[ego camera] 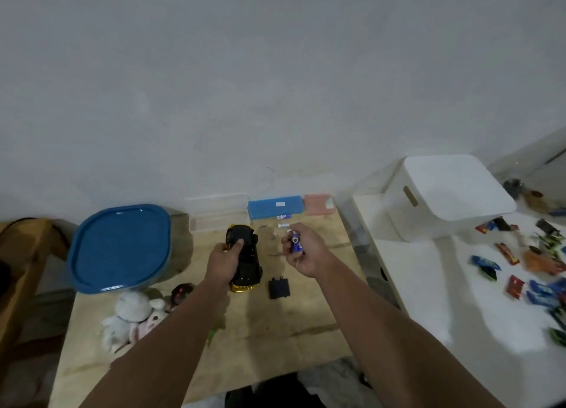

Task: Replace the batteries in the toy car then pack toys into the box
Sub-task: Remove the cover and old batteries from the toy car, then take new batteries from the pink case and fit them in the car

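Battery swap midway: left hand [223,259] grips upturned toy car [245,259], cover [279,288] off on worktop [275,331]; right hand [301,251] pinches probably batteries [296,243]. Packing not started.

one toy car [246,259], two plush toys [134,317], one white bin [444,199]

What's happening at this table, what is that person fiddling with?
A person is changing the batteries in a toy car. The left hand holds the car upside down on the wooden table, while the right hand pinches blue batteries beside it. A small black cover, probably the battery lid, lies on the table next to the car. Plush toys lie at the near left, by a blue-lidded box, not yet packed.
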### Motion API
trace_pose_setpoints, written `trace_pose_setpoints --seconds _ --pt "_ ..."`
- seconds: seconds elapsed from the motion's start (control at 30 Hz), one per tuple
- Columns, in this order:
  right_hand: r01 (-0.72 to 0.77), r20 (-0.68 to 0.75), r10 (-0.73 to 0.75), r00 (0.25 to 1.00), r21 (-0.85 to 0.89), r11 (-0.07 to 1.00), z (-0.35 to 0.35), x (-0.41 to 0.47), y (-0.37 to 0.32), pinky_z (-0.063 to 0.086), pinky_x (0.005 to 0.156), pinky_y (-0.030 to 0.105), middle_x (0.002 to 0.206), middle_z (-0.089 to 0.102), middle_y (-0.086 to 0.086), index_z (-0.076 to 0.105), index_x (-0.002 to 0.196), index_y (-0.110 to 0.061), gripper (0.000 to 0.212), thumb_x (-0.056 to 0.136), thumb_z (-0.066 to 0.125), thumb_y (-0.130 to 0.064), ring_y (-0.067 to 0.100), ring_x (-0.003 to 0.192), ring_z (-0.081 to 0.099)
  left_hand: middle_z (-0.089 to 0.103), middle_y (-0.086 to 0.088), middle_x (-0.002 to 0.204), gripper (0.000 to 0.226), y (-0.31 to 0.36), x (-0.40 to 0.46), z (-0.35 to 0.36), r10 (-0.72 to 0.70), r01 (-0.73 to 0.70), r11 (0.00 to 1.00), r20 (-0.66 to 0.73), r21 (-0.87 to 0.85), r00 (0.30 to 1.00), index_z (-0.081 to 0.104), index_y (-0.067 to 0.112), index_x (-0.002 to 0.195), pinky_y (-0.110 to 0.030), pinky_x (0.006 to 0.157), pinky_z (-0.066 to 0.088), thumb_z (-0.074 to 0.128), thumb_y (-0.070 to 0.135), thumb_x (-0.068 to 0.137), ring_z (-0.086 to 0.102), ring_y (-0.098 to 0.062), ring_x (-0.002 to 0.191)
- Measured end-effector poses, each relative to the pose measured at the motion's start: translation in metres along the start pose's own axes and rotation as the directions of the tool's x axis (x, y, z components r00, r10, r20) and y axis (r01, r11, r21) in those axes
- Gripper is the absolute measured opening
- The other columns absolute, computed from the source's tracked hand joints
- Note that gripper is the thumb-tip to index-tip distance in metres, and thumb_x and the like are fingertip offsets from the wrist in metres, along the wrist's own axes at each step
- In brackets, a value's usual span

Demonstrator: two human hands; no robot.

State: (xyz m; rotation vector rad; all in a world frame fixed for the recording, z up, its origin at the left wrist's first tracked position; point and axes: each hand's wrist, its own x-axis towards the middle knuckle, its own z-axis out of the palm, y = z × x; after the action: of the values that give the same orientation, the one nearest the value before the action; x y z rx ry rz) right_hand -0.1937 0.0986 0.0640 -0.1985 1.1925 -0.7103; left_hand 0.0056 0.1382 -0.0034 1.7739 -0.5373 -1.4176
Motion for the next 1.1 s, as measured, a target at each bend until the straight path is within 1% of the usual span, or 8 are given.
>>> trace_pose_setpoints --seconds 0.1,0.23,0.37,0.57,0.83,0.97,1.03,1.1 --pt "-0.001 -0.093 -0.018 0.996 -0.200 0.980 -0.013 0.027 -0.002 0.027 0.036 0.016 0.063 0.059 0.002 0.062 0.086 -0.012 0.006 0.089 0.061 -0.017 0.010 0.052 0.051 0.069 -0.014 0.110 0.034 -0.017 0.019 0.018 0.022 -0.022 0.985 -0.002 0.169 1.000 0.062 0.008 0.114 -0.048 0.093 0.057 0.065 0.040 0.102 0.068 -0.036 0.102" --pt "-0.025 -0.180 -0.060 0.982 -0.435 0.900 -0.031 0.064 -0.003 0.028 0.039 0.017 0.062 0.056 0.003 0.071 0.089 -0.008 0.009 0.085 0.065 -0.013 0.012 0.046 0.053 0.071 -0.015 0.101 0.038 -0.033 0.040 0.033 0.060 -0.050 0.944 -0.021 0.325 0.998 0.069 0.004 0.111 -0.046 0.089 0.058 0.064 0.040 0.102 0.069 -0.036 0.098" --pt "-0.009 -0.207 -0.109 0.972 -0.499 0.866 -0.047 0.085 -0.012 0.028 0.043 0.019 0.065 0.056 0.006 0.069 0.080 -0.009 0.005 0.083 0.067 -0.013 0.014 0.045 0.054 0.073 -0.016 0.103 0.041 -0.041 0.053 0.033 0.063 -0.034 0.919 -0.060 0.392 0.996 0.071 0.004 0.112 -0.047 0.088 0.059 0.063 0.042 0.103 0.071 -0.036 0.096" --pt "0.004 -0.201 -0.136 0.970 -0.546 0.838 -0.061 0.095 -0.026 0.028 0.046 0.022 0.067 0.061 0.004 0.074 0.091 -0.006 0.016 0.083 0.064 -0.015 0.014 0.047 0.055 0.073 -0.009 0.089 0.038 -0.045 0.055 0.031 0.093 -0.033 0.881 -0.105 0.471 0.990 0.076 0.009 0.103 -0.038 0.073 0.057 0.066 0.046 0.100 0.072 -0.033 0.088" --pt "-0.017 -0.190 -0.112 0.975 -0.570 0.821 -0.059 0.094 -0.030 0.026 0.047 0.022 0.067 0.063 0.004 0.073 0.092 -0.007 0.015 0.085 0.064 -0.015 0.014 0.047 0.056 0.072 -0.012 0.115 0.055 -0.045 0.044 0.020 0.164 -0.015 0.822 -0.211 0.569 0.964 0.067 0.013 0.126 -0.039 0.077 0.056 0.073 0.056 0.090 0.069 -0.034 0.099" --pt "-0.029 -0.180 -0.088 0.980 -0.558 0.829 -0.058 0.090 -0.033 0.031 0.048 0.021 0.070 0.063 0.007 0.072 0.096 -0.005 0.013 0.088 0.065 -0.013 0.014 0.049 0.056 0.060 -0.014 0.129 0.066 -0.042 0.035 0.019 0.190 0.002 0.754 -0.220 0.657 0.957 0.059 0.017 0.135 -0.050 0.094 0.055 0.067 0.064 0.089 0.059 -0.039 0.116" --pt "-0.060 -0.180 -0.026 0.983 -0.458 0.887 -0.059 0.088 -0.036 0.038 0.047 0.020 0.070 0.060 0.008 0.070 0.101 -0.002 0.016 0.088 0.068 -0.010 0.015 0.050 0.055 0.056 -0.015 0.134 0.066 -0.034 0.029 0.022 0.287 -0.027 0.679 -0.232 0.734 0.929 0.059 0.019 0.136 -0.053 0.097 0.050 0.068 0.064 0.088 0.049 -0.042 0.125" --pt "-0.093 -0.156 0.056 0.986 -0.247 0.965 -0.064 0.087 -0.042 0.049 0.050 0.023 0.070 0.057 0.010 0.067 0.107 0.001 0.019 0.089 0.068 -0.005 0.016 0.053 0.054 0.057 -0.015 0.134 0.063 -0.020 0.026 0.029 0.427 -0.114 0.602 -0.198 0.790 0.882 0.064 0.019 0.135 -0.055 0.098 0.048 0.072 0.060 0.088 0.048 -0.043 0.125"
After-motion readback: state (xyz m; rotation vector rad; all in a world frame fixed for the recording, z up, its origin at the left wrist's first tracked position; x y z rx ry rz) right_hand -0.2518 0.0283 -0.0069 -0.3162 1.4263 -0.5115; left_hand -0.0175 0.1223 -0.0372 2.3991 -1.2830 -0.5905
